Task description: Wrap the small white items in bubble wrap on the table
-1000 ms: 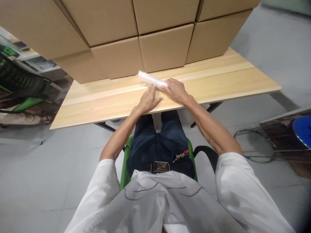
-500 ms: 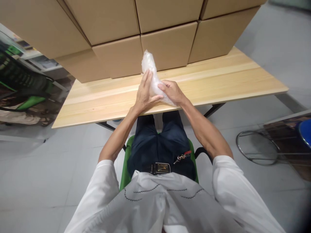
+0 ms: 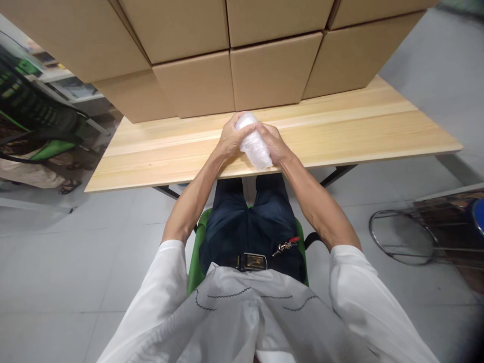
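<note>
Between my hands is a white, translucent bundle that looks like bubble wrap (image 3: 256, 150), held just above the near part of the wooden table (image 3: 340, 126). My left hand (image 3: 231, 137) is closed round its left and far side, the thumb lying across the top. On the right side, my right hand (image 3: 273, 142) grips it, its thumb pressing near the left thumb. The bundle's near end points toward me and to the right. Whatever lies inside the wrap cannot be made out.
Stacked cardboard boxes (image 3: 276, 70) line the far side of the table. A round metal stool base (image 3: 403, 237) stands on the floor at right. At left are a black and green chair (image 3: 26, 101) and a person's sandalled foot (image 3: 70, 186).
The bundle's far end, upright and pointing away before, is now folded down, making it shorter. My left hand has gone from flat against it to wrapped round it.
</note>
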`<state>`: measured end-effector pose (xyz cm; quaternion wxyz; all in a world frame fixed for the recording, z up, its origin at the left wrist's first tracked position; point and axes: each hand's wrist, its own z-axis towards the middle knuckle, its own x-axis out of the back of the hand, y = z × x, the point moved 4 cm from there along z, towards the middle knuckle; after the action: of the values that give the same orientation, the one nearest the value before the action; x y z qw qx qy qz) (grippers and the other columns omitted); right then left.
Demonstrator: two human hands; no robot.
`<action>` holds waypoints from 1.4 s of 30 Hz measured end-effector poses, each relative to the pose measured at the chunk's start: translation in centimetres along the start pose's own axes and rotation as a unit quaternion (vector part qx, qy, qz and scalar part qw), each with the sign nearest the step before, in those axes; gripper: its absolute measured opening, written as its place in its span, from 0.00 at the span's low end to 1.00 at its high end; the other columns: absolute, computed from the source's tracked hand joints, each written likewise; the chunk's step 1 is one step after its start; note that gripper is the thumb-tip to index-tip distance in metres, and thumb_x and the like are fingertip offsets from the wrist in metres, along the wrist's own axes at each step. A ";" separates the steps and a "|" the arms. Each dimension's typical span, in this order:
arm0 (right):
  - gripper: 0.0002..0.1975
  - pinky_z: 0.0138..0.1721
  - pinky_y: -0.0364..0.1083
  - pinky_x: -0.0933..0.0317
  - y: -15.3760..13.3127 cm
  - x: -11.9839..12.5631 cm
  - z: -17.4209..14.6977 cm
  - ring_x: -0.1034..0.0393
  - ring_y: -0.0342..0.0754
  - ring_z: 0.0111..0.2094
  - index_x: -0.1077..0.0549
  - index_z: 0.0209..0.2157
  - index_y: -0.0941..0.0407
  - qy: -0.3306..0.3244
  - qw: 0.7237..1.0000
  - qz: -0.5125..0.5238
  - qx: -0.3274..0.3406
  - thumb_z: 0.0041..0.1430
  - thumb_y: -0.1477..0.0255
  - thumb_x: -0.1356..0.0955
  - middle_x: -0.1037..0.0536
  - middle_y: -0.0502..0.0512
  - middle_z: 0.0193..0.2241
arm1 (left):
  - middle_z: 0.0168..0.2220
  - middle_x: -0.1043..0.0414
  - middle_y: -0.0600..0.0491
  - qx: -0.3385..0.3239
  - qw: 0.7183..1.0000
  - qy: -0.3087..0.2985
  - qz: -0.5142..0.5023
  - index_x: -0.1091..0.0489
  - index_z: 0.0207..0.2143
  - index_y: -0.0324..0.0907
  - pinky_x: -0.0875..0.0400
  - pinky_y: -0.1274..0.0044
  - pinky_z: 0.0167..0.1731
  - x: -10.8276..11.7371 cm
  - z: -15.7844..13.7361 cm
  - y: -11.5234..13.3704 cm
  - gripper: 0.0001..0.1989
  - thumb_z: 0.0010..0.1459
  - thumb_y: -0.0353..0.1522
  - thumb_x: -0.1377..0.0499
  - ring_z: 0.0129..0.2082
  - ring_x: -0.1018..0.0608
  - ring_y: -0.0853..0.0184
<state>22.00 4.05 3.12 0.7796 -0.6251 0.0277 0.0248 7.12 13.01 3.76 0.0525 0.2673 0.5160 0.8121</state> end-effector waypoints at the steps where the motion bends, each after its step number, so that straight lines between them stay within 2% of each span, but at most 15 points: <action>1: 0.54 0.42 0.59 0.20 0.1 0.1 -0.1 0.17 0.63 0.43 0.18 0.52 0.47 -0.019 1.000 -0.006 0.001 0.53 0.12 0.23 0.17 0.56 0.37 | 0.66 0.13 0.39 0.012 1.000 0.008 -0.012 0.22 0.72 0.47 0.14 0.56 0.68 -0.1 0.1 -0.2 0.43 0.73 0.68 0.27 0.68 0.12 0.45; 4: 0.52 0.45 0.59 0.18 0.3 0.5 -0.2 0.17 0.63 0.46 0.18 0.56 0.48 -0.060 0.997 -0.050 0.009 0.54 0.17 0.20 0.13 0.57 0.42 | 0.63 0.12 0.41 0.035 0.998 0.030 -0.042 0.20 0.69 0.47 0.13 0.60 0.66 -0.2 0.1 -0.5 0.42 0.71 0.66 0.24 0.66 0.11 0.48; 7: 0.43 0.52 0.62 0.17 0.3 1.3 0.2 0.17 0.65 0.50 0.19 0.56 0.49 -0.052 0.985 -0.157 0.039 0.65 0.25 0.22 0.12 0.59 0.47 | 0.59 0.11 0.42 0.055 0.997 0.036 -0.040 0.20 0.68 0.47 0.14 0.62 0.64 -0.3 0.2 -0.5 0.40 0.71 0.65 0.24 0.63 0.10 0.51; 12: 0.29 0.62 0.67 0.19 1.4 2.6 1.4 0.19 0.69 0.56 0.20 0.59 0.49 -0.006 0.920 -0.382 0.093 0.77 0.40 0.26 0.12 0.64 0.54 | 0.55 0.11 0.43 0.096 0.993 0.047 -0.057 0.21 0.62 0.47 0.13 0.63 0.58 -0.5 0.7 0.0 0.34 0.74 0.64 0.26 0.55 0.10 0.55; 15: 0.33 0.68 0.70 0.21 2.1 3.2 2.1 0.21 0.73 0.67 0.22 0.67 0.50 0.027 0.899 -0.420 0.126 0.79 0.39 0.27 0.16 0.71 0.67 | 0.48 0.12 0.46 0.109 0.990 0.039 -0.079 0.22 0.57 0.47 0.13 0.63 0.54 -0.6 0.9 0.4 0.36 0.72 0.68 0.25 0.50 0.10 0.57; 18: 0.45 0.67 0.71 0.19 2.5 3.5 2.5 0.20 0.73 0.69 0.26 0.77 0.51 0.014 0.924 -0.362 0.119 0.77 0.33 0.28 0.18 0.75 0.74 | 0.40 0.15 0.49 0.120 0.986 0.022 -0.112 0.23 0.52 0.47 0.13 0.63 0.51 -0.6 1.3 0.8 0.39 0.70 0.71 0.24 0.44 0.11 0.58; 20: 0.50 0.63 0.71 0.16 2.7 3.4 2.5 0.15 0.71 0.61 0.27 0.79 0.50 -0.011 0.949 -0.301 0.089 0.76 0.28 0.29 0.13 0.72 0.68 | 0.36 0.17 0.51 0.129 0.981 0.016 -0.147 0.23 0.50 0.47 0.13 0.65 0.49 -0.7 1.6 0.9 0.39 0.70 0.71 0.23 0.41 0.12 0.60; 22: 0.53 0.60 0.71 0.14 2.5 3.1 2.5 0.14 0.69 0.55 0.26 0.79 0.49 -0.019 0.967 -0.243 0.070 0.73 0.23 0.29 0.10 0.67 0.60 | 0.33 0.19 0.53 0.143 0.970 0.038 -0.194 0.22 0.47 0.47 0.13 0.68 0.45 -0.9 2.1 0.9 0.38 0.70 0.71 0.23 0.38 0.12 0.61; 25: 0.57 0.60 0.71 0.13 1.8 2.5 2.9 0.13 0.68 0.53 0.24 0.79 0.47 0.013 0.980 -0.186 0.072 0.68 0.20 0.26 0.09 0.63 0.55 | 0.30 0.22 0.55 0.167 0.946 0.110 -0.254 0.22 0.43 0.47 0.14 0.72 0.39 -0.8 2.6 1.0 0.37 0.71 0.70 0.23 0.35 0.11 0.61; 28: 0.58 0.66 0.73 0.14 1.7 2.1 3.9 0.13 0.70 0.59 0.25 0.82 0.51 0.059 0.981 -0.175 0.065 0.69 0.24 0.23 0.10 0.65 0.57 | 0.30 0.23 0.54 0.172 0.943 0.127 -0.255 0.21 0.42 0.46 0.11 0.70 0.43 -0.6 2.5 1.2 0.37 0.73 0.71 0.25 0.39 0.07 0.57; 31: 0.55 0.70 0.72 0.16 2.5 2.0 4.9 0.13 0.71 0.65 0.28 0.85 0.54 0.080 0.979 -0.186 0.031 0.74 0.32 0.23 0.11 0.68 0.63 | 0.34 0.19 0.50 0.166 0.957 0.082 -0.221 0.18 0.47 0.46 0.05 0.59 0.50 -0.5 1.7 0.6 0.39 0.73 0.72 0.27 0.45 0.04 0.50; 35: 0.46 0.70 0.68 0.16 3.7 2.5 5.5 0.12 0.69 0.65 0.27 0.84 0.57 0.082 0.975 -0.206 -0.012 0.78 0.44 0.24 0.11 0.69 0.66 | 0.45 0.11 0.44 0.148 0.977 0.025 -0.153 0.17 0.62 0.46 0.06 0.42 0.61 0.2 1.3 -2.7 0.42 0.71 0.72 0.25 0.55 0.03 0.41; 38: 0.41 0.74 0.67 0.19 3.6 3.0 5.6 0.12 0.68 0.67 0.25 0.82 0.59 0.080 0.965 -0.250 -0.025 0.78 0.52 0.25 0.11 0.71 0.70 | 0.66 0.10 0.35 0.096 0.994 0.011 -0.058 0.21 0.75 0.48 0.17 0.37 0.77 1.2 2.3 -5.2 0.47 0.72 0.71 0.25 0.74 0.10 0.35; 40: 0.39 0.79 0.67 0.23 3.1 3.0 5.6 0.15 0.69 0.72 0.24 0.82 0.60 0.077 0.951 -0.298 -0.033 0.78 0.56 0.26 0.13 0.72 0.74 | 0.81 0.19 0.31 0.052 0.998 0.006 0.028 0.24 0.81 0.48 0.29 0.38 0.87 2.0 2.7 -5.9 0.52 0.73 0.72 0.28 0.86 0.21 0.34; 42: 0.38 0.83 0.68 0.27 2.5 2.8 5.5 0.18 0.71 0.77 0.23 0.82 0.61 0.070 0.934 -0.349 -0.041 0.80 0.57 0.27 0.15 0.74 0.78 | 0.88 0.28 0.29 0.025 0.993 0.007 0.115 0.27 0.85 0.46 0.38 0.40 0.92 2.7 2.7 -5.8 0.55 0.75 0.74 0.32 0.92 0.30 0.33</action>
<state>24.71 10.01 1.64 0.7088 -0.6274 -0.1386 -0.2911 4.99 18.85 0.64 -0.0511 0.3207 0.5022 0.8015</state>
